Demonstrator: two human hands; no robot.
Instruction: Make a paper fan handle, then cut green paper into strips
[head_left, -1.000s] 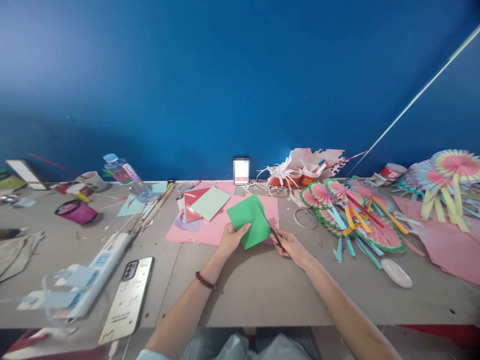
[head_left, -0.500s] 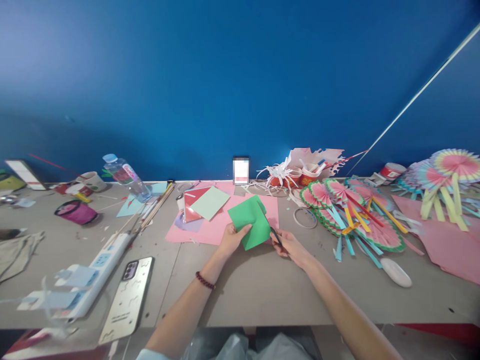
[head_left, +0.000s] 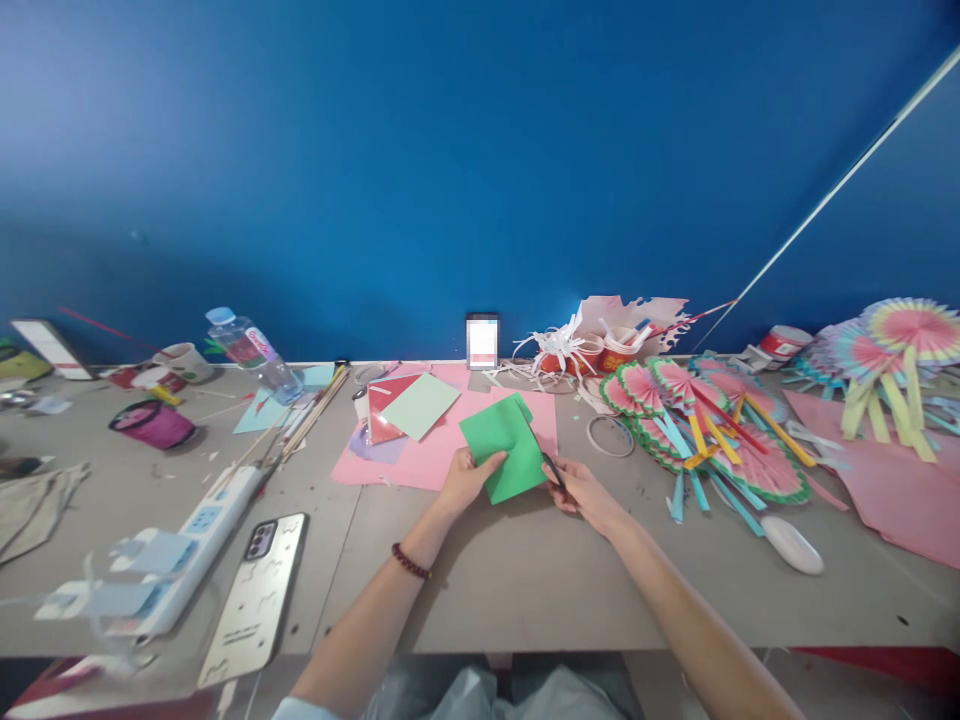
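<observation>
Between thumb and fingers, my left hand (head_left: 466,480) pinches a green sheet of paper (head_left: 504,450) by its lower left side. At the sheet's right edge, my right hand (head_left: 577,488) is wrapped round dark-handled scissors (head_left: 553,468); the blades lie along a cut that runs up toward the sheet's top corner. Under and behind the green paper spreads a large pink sheet (head_left: 450,430). A pale green sheet (head_left: 421,406) and a red packet (head_left: 384,426) lie on it, to the left of the green paper.
Right of my hands are a roll of tape (head_left: 610,436), several paper fans (head_left: 712,420) and a white computer mouse (head_left: 792,545). To the left lie a phone (head_left: 255,600), a power strip (head_left: 202,550) and a tilted water bottle (head_left: 259,355). A lit phone (head_left: 482,342) leans on the wall.
The green paper has turned slightly and shifted a little right and down in my left hand. My right hand keeps its place with the scissors.
</observation>
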